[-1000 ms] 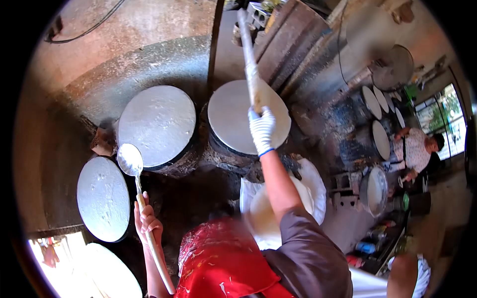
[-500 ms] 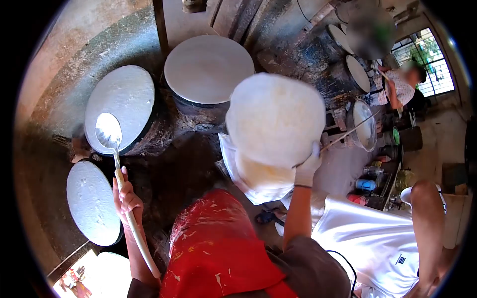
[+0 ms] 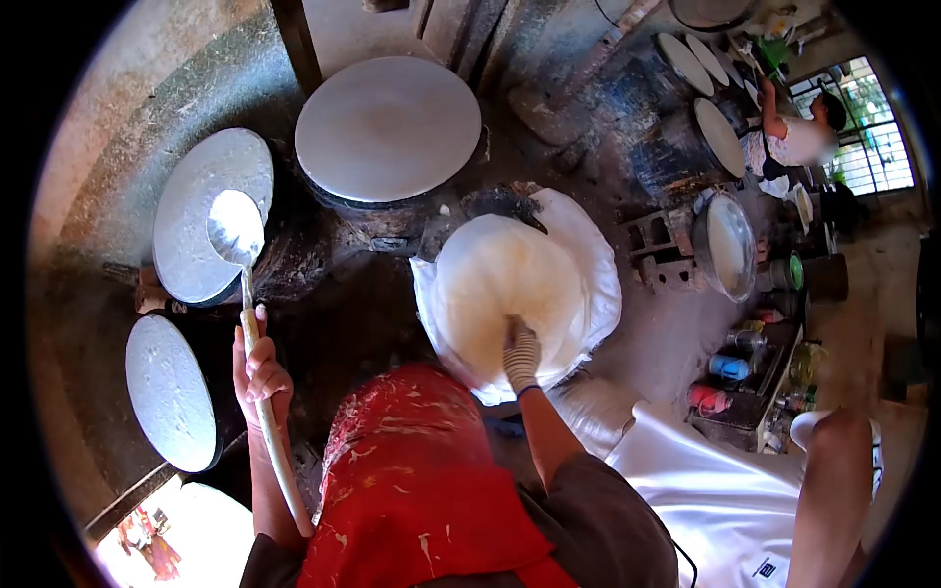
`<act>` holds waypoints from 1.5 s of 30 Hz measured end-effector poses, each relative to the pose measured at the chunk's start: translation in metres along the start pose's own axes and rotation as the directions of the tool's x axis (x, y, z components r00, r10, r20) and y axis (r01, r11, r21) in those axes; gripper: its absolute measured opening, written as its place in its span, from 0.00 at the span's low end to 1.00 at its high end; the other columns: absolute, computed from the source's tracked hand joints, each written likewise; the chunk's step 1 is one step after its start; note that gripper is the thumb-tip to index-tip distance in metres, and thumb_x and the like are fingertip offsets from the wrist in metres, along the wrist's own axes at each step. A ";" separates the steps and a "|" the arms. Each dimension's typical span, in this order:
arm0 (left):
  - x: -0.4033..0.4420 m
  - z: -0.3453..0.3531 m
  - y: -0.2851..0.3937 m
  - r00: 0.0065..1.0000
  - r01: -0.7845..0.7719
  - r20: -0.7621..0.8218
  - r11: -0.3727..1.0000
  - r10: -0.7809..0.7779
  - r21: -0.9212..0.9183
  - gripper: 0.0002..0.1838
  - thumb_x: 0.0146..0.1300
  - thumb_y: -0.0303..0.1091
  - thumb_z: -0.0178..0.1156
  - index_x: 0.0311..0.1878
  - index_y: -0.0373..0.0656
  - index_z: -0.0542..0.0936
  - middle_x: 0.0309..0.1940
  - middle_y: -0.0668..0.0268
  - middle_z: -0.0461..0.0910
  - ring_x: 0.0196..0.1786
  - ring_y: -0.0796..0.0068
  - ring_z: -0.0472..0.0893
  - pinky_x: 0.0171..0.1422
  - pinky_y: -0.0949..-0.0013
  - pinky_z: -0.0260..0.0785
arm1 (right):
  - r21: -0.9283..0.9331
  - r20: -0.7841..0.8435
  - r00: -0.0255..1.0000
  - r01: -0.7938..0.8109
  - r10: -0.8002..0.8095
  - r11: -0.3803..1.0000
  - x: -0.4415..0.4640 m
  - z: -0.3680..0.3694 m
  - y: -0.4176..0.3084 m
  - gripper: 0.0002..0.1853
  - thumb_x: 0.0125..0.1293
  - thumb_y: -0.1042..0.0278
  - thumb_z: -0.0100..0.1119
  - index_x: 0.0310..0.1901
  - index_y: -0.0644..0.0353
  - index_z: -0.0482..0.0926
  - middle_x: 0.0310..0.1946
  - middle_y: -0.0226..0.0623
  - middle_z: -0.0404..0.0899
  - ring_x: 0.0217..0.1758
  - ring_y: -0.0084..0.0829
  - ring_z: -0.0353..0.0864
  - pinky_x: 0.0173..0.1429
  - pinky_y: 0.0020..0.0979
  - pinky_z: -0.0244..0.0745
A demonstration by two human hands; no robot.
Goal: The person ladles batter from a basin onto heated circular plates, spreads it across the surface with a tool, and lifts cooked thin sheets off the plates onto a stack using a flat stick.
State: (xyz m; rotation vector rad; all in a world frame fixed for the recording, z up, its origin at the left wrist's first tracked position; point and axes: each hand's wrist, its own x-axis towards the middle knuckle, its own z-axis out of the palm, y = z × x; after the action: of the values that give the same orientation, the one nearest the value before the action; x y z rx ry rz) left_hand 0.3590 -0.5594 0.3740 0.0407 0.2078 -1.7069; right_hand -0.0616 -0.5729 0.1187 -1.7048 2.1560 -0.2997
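My left hand (image 3: 263, 372) is wrapped round the pale handle of a ladle (image 3: 235, 228), whose bright metal bowl is raised in front of a round griddle (image 3: 186, 220). A striped glove covers my right hand (image 3: 520, 353), which reaches down onto a thin round sheet (image 3: 505, 284). That sheet lies on a white cloth (image 3: 593, 260). The gloved fingertips are dark, and what they hold, if anything, cannot be made out. Another pale round griddle (image 3: 389, 127) stands beyond, and a further one (image 3: 170, 392) is at the lower left.
A person in white (image 3: 725, 490) is close by at the lower right. Farther off, another person (image 3: 799, 137) stands near more griddles (image 3: 718, 137) and a window. A basin (image 3: 730, 245) sits beside concrete blocks (image 3: 671, 250). Bottles (image 3: 730, 367) line a low shelf at the right.
My right hand has come down from the far griddle to the cloth; the stick seen earlier is no longer visible in it. The round sheet, raised earlier, now lies on the cloth. The ladle stays held up.
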 end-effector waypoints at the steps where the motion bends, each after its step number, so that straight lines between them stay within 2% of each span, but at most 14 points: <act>1: 0.000 -0.001 -0.002 1.000 -0.015 -0.014 1.000 0.015 -0.010 0.26 0.72 0.46 0.32 0.65 0.38 0.57 0.21 0.66 0.64 0.11 0.83 0.61 0.14 0.80 0.52 | 0.004 0.206 0.972 -0.115 0.112 0.993 -0.003 -0.045 -0.054 0.22 0.61 0.63 0.51 0.58 0.52 0.67 0.54 0.42 0.72 0.58 0.42 0.68 0.59 0.36 0.64; 2: -0.001 -0.002 -0.005 1.000 -0.026 -0.012 1.000 0.026 -0.009 0.26 0.72 0.46 0.32 0.65 0.38 0.57 0.21 0.66 0.64 0.11 0.83 0.61 0.14 0.80 0.52 | -0.161 0.196 0.975 0.136 -0.104 0.977 -0.009 -0.031 -0.042 0.21 0.61 0.64 0.50 0.57 0.47 0.68 0.57 0.42 0.69 0.62 0.42 0.64 0.60 0.39 0.61; 5: -0.010 -0.003 -0.008 0.997 -0.074 0.004 0.997 0.075 -0.029 0.26 0.72 0.46 0.30 0.66 0.39 0.57 0.21 0.67 0.64 0.11 0.83 0.62 0.15 0.80 0.55 | -0.190 0.197 0.975 0.144 -0.106 0.971 -0.027 -0.007 0.007 0.24 0.59 0.63 0.52 0.59 0.46 0.66 0.63 0.28 0.63 0.66 0.38 0.60 0.59 0.47 0.61; 9: -0.031 -0.004 -0.006 0.980 -0.190 -0.064 0.982 0.190 0.009 0.26 0.71 0.48 0.34 0.64 0.40 0.59 0.21 0.68 0.66 0.11 0.85 0.64 0.15 0.81 0.56 | 0.074 0.183 0.982 0.036 -0.049 0.997 -0.025 -0.014 0.031 0.22 0.60 0.65 0.51 0.58 0.55 0.67 0.57 0.40 0.69 0.61 0.43 0.66 0.59 0.43 0.63; 12: -0.053 -0.013 -0.002 0.960 -0.266 -0.104 0.964 0.262 -0.029 0.25 0.71 0.48 0.36 0.62 0.41 0.62 0.20 0.70 0.65 0.11 0.84 0.66 0.16 0.80 0.58 | 0.492 0.041 0.980 0.149 -0.194 0.857 -0.019 -0.022 -0.015 0.21 0.63 0.68 0.48 0.57 0.65 0.66 0.49 0.47 0.74 0.51 0.49 0.73 0.52 0.36 0.70; 16: -0.082 -0.025 0.032 0.957 -0.283 -0.087 0.956 0.276 -0.080 0.25 0.71 0.48 0.34 0.61 0.41 0.63 0.20 0.69 0.64 0.12 0.82 0.66 0.20 0.76 0.61 | 0.465 0.345 0.856 0.201 -0.385 0.862 -0.021 -0.054 -0.191 0.25 0.64 0.63 0.49 0.62 0.60 0.61 0.53 0.48 0.72 0.56 0.45 0.71 0.56 0.33 0.67; 20: -0.097 -0.035 0.071 0.918 -0.368 -0.190 0.925 0.347 -0.088 0.24 0.71 0.48 0.36 0.60 0.40 0.64 0.19 0.70 0.65 0.10 0.84 0.64 0.16 0.79 0.58 | 0.444 0.106 0.732 0.571 -0.673 0.691 0.013 -0.011 -0.338 0.26 0.66 0.59 0.48 0.64 0.55 0.59 0.58 0.48 0.68 0.59 0.44 0.68 0.59 0.35 0.64; 26: -0.152 -0.052 0.068 0.831 -0.526 -0.230 0.850 0.506 -0.031 0.24 0.71 0.48 0.35 0.61 0.41 0.63 0.20 0.71 0.67 0.09 0.84 0.64 0.16 0.78 0.60 | 0.447 0.159 0.683 0.594 -0.713 0.669 0.044 0.061 -0.388 0.17 0.64 0.68 0.51 0.55 0.56 0.71 0.44 0.48 0.77 0.48 0.47 0.75 0.51 0.35 0.70; 29: -0.160 -0.059 0.066 0.761 -0.622 -0.260 0.783 0.595 -0.028 0.25 0.71 0.49 0.35 0.61 0.42 0.62 0.18 0.72 0.63 0.09 0.84 0.63 0.16 0.77 0.60 | 0.584 0.189 0.469 0.653 -0.862 0.483 0.053 0.061 -0.392 0.17 0.64 0.67 0.51 0.54 0.56 0.73 0.49 0.47 0.76 0.51 0.43 0.75 0.54 0.33 0.68; 34: -0.163 -0.063 0.045 0.671 -0.741 -0.139 0.658 0.728 -0.130 0.26 0.71 0.50 0.33 0.63 0.42 0.61 0.19 0.71 0.60 0.10 0.83 0.62 0.16 0.77 0.58 | 0.578 0.322 0.731 0.352 -0.602 0.736 0.095 0.084 -0.335 0.19 0.65 0.67 0.52 0.57 0.58 0.70 0.50 0.42 0.76 0.49 0.28 0.76 0.53 0.27 0.69; 37: -0.171 -0.067 0.029 0.590 -0.808 -0.189 0.573 0.785 -0.140 0.27 0.70 0.52 0.36 0.63 0.42 0.63 0.19 0.72 0.60 0.10 0.85 0.61 0.16 0.79 0.55 | 0.674 0.369 0.475 0.455 -0.799 0.582 0.057 0.053 -0.341 0.20 0.63 0.73 0.54 0.58 0.58 0.70 0.51 0.36 0.76 0.42 0.19 0.72 0.46 0.22 0.70; 40: -0.183 -0.059 0.004 0.530 -0.845 -0.156 0.504 0.833 -0.180 0.29 0.69 0.54 0.37 0.63 0.42 0.61 0.21 0.73 0.61 0.11 0.85 0.63 0.17 0.79 0.55 | 0.693 0.227 0.560 0.482 -0.797 0.536 0.059 0.039 -0.373 0.19 0.61 0.68 0.56 0.53 0.66 0.71 0.52 0.46 0.74 0.53 0.37 0.73 0.60 0.33 0.64; 42: -0.201 -0.066 -0.008 0.470 -0.877 -0.172 0.435 0.866 -0.204 0.25 0.71 0.48 0.37 0.63 0.42 0.59 0.22 0.73 0.61 0.11 0.86 0.63 0.18 0.78 0.56 | 0.616 0.241 0.405 0.639 -0.882 0.461 0.060 0.036 -0.400 0.21 0.62 0.67 0.54 0.54 0.67 0.70 0.52 0.50 0.72 0.55 0.41 0.71 0.60 0.38 0.62; 45: -0.233 -0.069 -0.049 0.305 -0.951 -0.226 0.286 0.925 -0.116 0.23 0.71 0.45 0.39 0.62 0.41 0.60 0.19 0.73 0.60 0.10 0.87 0.61 0.17 0.80 0.57 | 0.752 0.644 0.166 0.040 -0.747 0.658 0.004 0.003 -0.440 0.16 0.68 0.69 0.45 0.56 0.61 0.66 0.26 0.28 0.73 0.17 0.12 0.64 0.19 0.16 0.61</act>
State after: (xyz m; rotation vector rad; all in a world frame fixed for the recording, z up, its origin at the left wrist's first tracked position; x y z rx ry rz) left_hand 0.3386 -0.3139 0.3456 0.0741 0.3779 -0.4203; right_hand 0.3296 -0.6840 0.2867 -1.4181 0.4957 -0.0166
